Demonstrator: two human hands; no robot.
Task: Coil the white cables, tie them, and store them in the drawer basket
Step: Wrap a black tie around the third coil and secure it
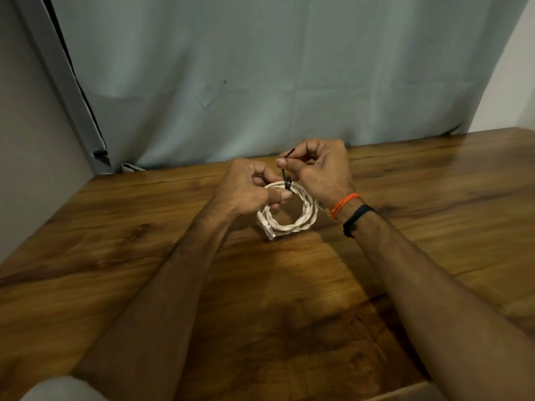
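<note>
A white cable (301,221) is wound into a small round coil, held just above the wooden table (144,256). A clear plug (267,228) sticks out at the coil's lower left. My left hand (246,188) grips the coil's left upper side between thumb and fingers. A black tie (287,180) wraps the top of the coil. My right hand (318,170) pinches the tie's free tail, which points up and away from the coil. No drawer basket is in view.
A pale blue-grey curtain (260,82) hangs behind the table's far edge. A wall (29,169) closes the left side. An orange thread and a black band circle my right wrist (351,211).
</note>
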